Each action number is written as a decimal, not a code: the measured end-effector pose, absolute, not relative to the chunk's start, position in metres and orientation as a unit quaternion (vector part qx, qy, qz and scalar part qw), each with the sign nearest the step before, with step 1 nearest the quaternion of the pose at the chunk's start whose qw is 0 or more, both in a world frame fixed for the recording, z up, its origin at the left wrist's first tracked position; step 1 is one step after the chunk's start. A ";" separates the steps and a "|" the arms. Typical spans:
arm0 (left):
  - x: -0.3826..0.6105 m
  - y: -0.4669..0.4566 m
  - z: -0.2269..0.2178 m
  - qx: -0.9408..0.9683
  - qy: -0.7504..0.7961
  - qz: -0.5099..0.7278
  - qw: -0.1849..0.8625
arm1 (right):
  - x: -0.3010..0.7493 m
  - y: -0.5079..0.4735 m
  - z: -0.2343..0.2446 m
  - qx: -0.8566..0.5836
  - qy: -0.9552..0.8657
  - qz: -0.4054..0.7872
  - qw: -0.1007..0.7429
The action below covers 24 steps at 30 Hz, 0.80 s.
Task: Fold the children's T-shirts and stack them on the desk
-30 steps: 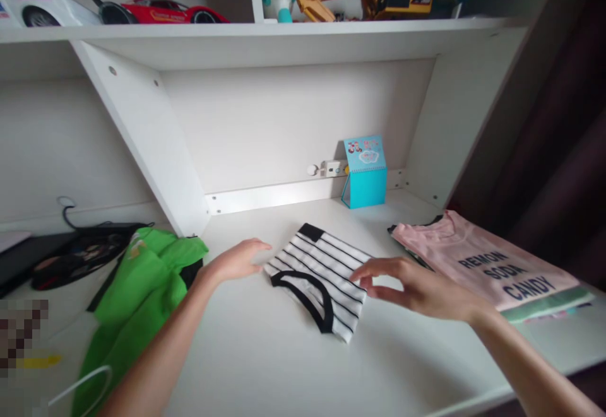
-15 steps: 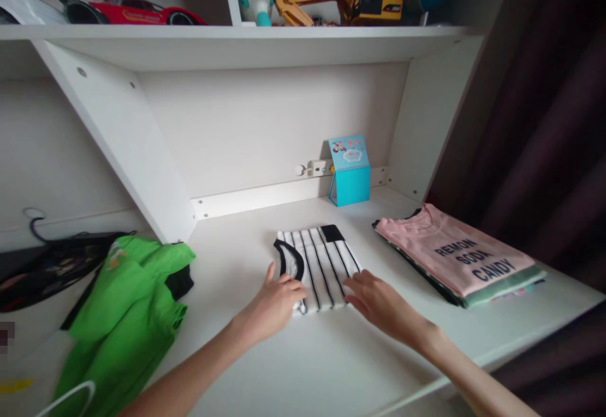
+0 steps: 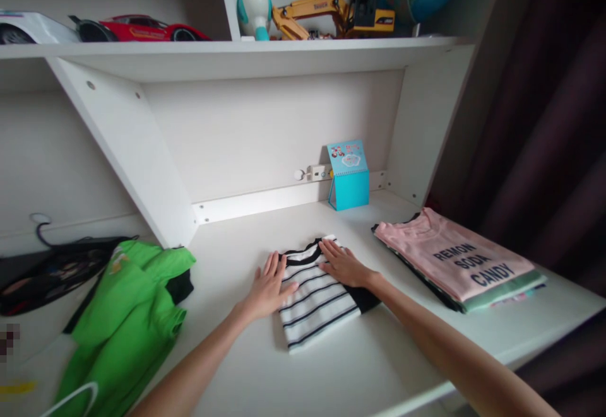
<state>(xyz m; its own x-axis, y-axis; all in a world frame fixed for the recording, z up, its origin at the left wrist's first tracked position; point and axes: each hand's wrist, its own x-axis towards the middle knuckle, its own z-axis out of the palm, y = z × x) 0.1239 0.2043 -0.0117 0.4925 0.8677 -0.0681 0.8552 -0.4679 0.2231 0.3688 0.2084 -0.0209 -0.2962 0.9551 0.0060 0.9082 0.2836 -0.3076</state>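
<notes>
A folded white top with thin black stripes point(image 3: 316, 306) lies flat on the white desktop point(image 3: 227, 366), with its black-trimmed neckline point(image 3: 303, 255) toward 12 o'clock and a black flap of fabric point(image 3: 365, 297) showing at its 3 to 4 o'clock edge. Neither hand grips anything. The left hand point(image 3: 269, 287) is open and palm down with its fingers fanned, and its edge rests on the top's left side. The right hand point(image 3: 343, 265) is also open, lying flat on the upper part of the top with its fingers aimed toward 10 o'clock. Both arms reach in from the lower corners, wrists low and nearly straight.

Uneven pressure or a dragging palm could shift the fabric on the smooth surface, rumpling the stripes or pulling the black flap out of line. A wide sweep of the right forearm could catch the stack topped by a pink T-shirt printed "REMON SODA CANDY" point(image 3: 449, 259), which sits close by at 2 to 3 o'clock. A wide move to the left could snag the crumpled bright green shirt point(image 3: 123, 316) at 9 o'clock. A turquoise stand-up desk calendar point(image 3: 349, 174) stands at 12 o'clock against the back wall, beside a white power strip point(image 3: 316, 173).
</notes>
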 end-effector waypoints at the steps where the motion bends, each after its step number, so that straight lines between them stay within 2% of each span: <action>1: 0.122 0.208 -0.015 0.858 0.500 0.031 0.114 | 0.368 0.211 -0.023 -0.584 -0.797 0.125 0.092; 7: 0.094 0.204 -0.006 0.819 0.561 0.107 0.056 | 0.388 0.198 -0.012 -0.654 -0.742 0.087 0.119; 9: 0.090 0.190 -0.003 0.818 0.556 0.124 0.077 | 0.397 0.192 -0.011 -0.676 -0.722 0.090 0.120; 15: 0.106 0.167 -0.010 0.760 0.546 0.220 0.275 | 0.400 0.190 -0.020 -0.691 -0.694 0.145 0.142; 21: 0.109 0.159 0.003 0.549 0.517 0.325 0.571 | 0.408 0.195 -0.022 -0.689 -0.667 0.208 0.194; 24: 0.107 0.150 0.008 0.512 0.500 0.305 0.628 | 0.414 0.192 -0.019 -0.664 -0.670 0.252 0.215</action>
